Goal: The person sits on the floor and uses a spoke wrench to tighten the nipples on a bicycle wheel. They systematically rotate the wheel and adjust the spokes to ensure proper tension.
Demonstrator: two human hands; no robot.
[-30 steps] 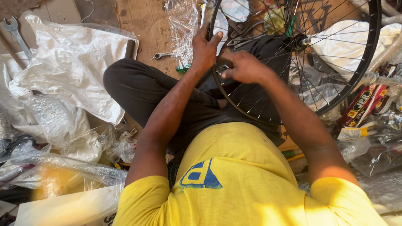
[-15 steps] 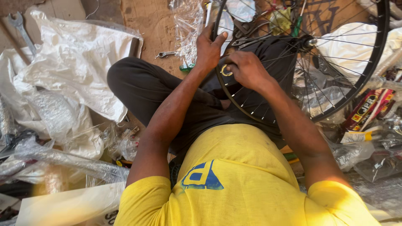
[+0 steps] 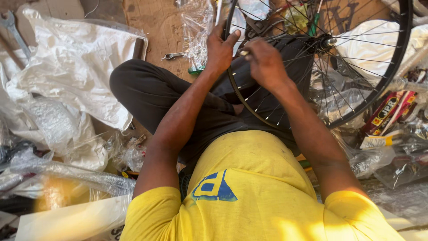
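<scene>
A black bicycle wheel [image 3: 403, 58] with thin silver spokes and a hub [image 3: 327, 42] leans across my lap, over my black trousers. My left hand [image 3: 219, 51] is wrapped around the rim at its near left side, thumb over the edge. Just to its right, my right hand [image 3: 266, 64] pinches a small metal tool [image 3: 243, 52] against the inside of the rim where the spokes end. What the tool's tip sits on is hidden by my fingers.
A small spanner [image 3: 173, 56] lies on brown cardboard [image 3: 151, 27] beyond my knee, and a larger wrench [image 3: 13, 29] at the far left. Crumpled clear plastic sheets [image 3: 76, 67] cover the left side. Printed packets [image 3: 385, 116] and plastic bags crowd the right.
My right hand has shifted slightly up along the rim towards my left hand. The left hand keeps its hold on the rim.
</scene>
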